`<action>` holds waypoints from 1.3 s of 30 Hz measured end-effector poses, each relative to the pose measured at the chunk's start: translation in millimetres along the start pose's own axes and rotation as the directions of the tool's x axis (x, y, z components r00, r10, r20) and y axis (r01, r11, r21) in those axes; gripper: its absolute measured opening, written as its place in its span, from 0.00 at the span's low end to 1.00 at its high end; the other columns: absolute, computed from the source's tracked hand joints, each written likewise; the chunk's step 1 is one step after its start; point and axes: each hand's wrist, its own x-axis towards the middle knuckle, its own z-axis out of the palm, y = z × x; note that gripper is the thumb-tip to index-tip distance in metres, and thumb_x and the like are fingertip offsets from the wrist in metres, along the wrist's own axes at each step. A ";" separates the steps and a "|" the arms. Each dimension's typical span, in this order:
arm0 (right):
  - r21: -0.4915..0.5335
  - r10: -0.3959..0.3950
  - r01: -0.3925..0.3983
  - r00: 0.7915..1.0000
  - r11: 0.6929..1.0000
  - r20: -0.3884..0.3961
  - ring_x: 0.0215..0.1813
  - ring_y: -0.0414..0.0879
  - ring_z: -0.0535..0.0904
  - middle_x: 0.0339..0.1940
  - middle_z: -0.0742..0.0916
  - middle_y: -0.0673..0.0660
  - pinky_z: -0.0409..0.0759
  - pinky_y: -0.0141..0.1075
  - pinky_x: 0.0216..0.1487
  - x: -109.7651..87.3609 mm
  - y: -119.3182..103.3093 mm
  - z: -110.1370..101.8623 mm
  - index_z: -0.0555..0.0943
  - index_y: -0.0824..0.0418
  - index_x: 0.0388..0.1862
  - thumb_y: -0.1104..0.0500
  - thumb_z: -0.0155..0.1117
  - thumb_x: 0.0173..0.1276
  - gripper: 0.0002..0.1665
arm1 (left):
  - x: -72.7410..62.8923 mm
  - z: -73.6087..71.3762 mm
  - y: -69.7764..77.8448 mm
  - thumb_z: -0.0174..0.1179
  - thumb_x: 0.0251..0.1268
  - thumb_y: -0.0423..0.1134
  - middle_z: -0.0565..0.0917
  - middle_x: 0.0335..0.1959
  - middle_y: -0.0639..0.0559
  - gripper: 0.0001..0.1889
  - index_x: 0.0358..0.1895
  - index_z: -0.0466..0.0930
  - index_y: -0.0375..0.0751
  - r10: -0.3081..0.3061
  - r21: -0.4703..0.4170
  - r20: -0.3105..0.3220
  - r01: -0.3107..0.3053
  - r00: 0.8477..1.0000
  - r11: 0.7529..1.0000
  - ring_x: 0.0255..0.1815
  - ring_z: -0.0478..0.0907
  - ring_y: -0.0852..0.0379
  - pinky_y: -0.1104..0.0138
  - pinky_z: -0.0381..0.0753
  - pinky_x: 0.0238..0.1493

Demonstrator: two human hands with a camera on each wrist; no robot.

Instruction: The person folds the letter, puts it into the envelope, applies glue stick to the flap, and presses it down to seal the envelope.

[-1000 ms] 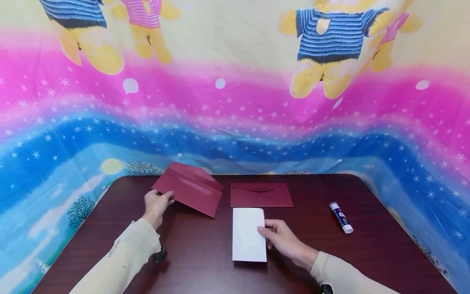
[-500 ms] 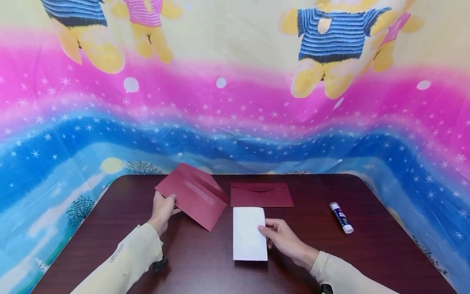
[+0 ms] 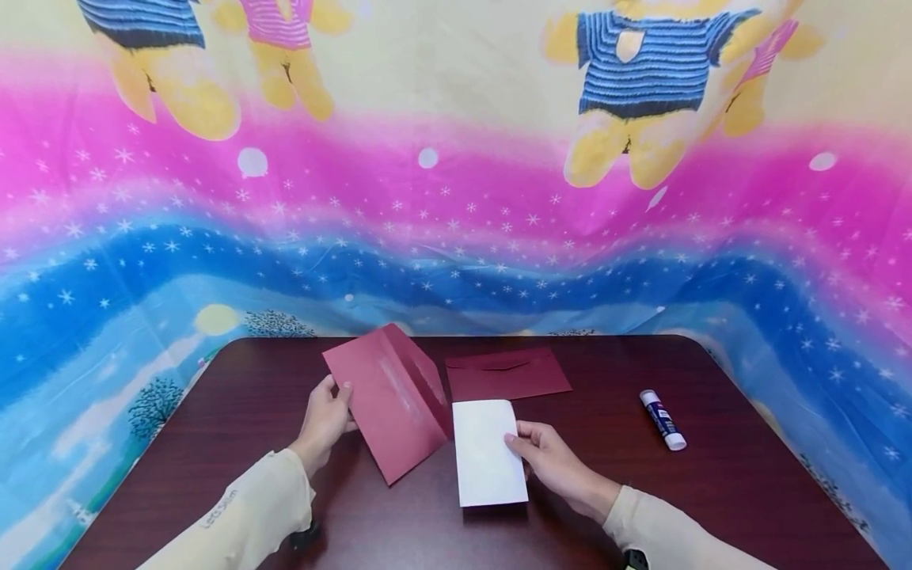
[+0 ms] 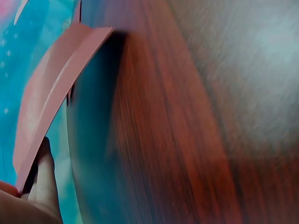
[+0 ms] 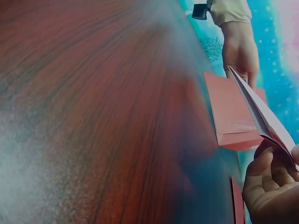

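Note:
In the head view my left hand [image 3: 326,419] pinches the left edge of a dark red envelope [image 3: 385,416], thumb on top. The envelope is raised and tilted, its flap folded open toward the right. My right hand [image 3: 559,463] holds a folded white sheet of paper [image 3: 488,455] by its right edge; the right wrist view shows the layers of the folded paper [image 5: 264,112] slightly parted. The sheet's upper left corner comes close to the envelope's flap. A second dark red envelope [image 3: 509,376] lies flap up on the table behind the paper, slightly askew.
A glue stick [image 3: 663,420] with a white cap lies on the right side of the dark wooden table [image 3: 606,522]. A printed curtain [image 3: 456,222] with bears and snowflakes hangs right behind the table's back edge.
The left hand has moved right and turned the envelope clockwise, bringing its flap side near the paper. The paper has tilted slightly. The second envelope has swung a little askew.

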 end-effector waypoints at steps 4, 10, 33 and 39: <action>0.020 0.006 -0.006 1.000 1.000 0.011 0.41 0.40 0.87 0.46 0.89 0.62 0.85 0.36 0.41 -1.2 -2.5 -0.2 0.73 0.76 0.62 0.57 0.47 0.82 0.23 | -8.4 4.7 4.0 0.32 0.85 0.40 0.81 0.49 0.35 0.19 0.68 0.60 0.35 0.008 0.031 0.012 -0.008 1.000 0.999 0.38 0.85 0.57 0.57 0.87 0.40; 0.046 -0.005 0.005 1.000 0.999 0.017 0.43 0.40 0.87 0.48 0.89 0.63 0.85 0.36 0.43 -3.5 -5.9 0.3 0.72 0.77 0.63 0.57 0.47 0.82 0.24 | -17.3 12.7 10.7 0.41 0.71 0.29 0.82 0.41 0.42 0.17 0.61 0.60 0.32 -0.008 -0.003 0.039 0.008 0.999 1.000 0.36 0.83 0.59 0.62 0.85 0.38; 0.058 -0.022 0.021 1.000 0.998 0.020 0.46 0.44 0.88 0.52 0.88 0.64 0.88 0.41 0.46 -11.1 -22.7 -5.9 0.68 0.75 0.69 0.55 0.47 0.83 0.27 | -61.4 46.0 16.5 0.42 0.83 0.38 0.89 0.42 0.35 0.24 0.75 0.54 0.35 0.095 -0.109 0.386 -0.057 0.918 0.992 0.38 0.90 0.51 0.52 0.89 0.39; 0.024 -0.010 0.011 1.000 1.000 -0.021 0.41 0.46 0.90 0.49 0.89 0.65 0.88 0.42 0.39 -10.2 -16.1 -11.2 0.69 0.75 0.67 0.56 0.47 0.83 0.26 | -60.9 43.9 17.0 0.42 0.84 0.43 0.87 0.38 0.48 0.29 0.78 0.48 0.35 0.072 -0.158 0.419 -0.006 0.905 0.987 0.34 0.89 0.55 0.55 0.88 0.39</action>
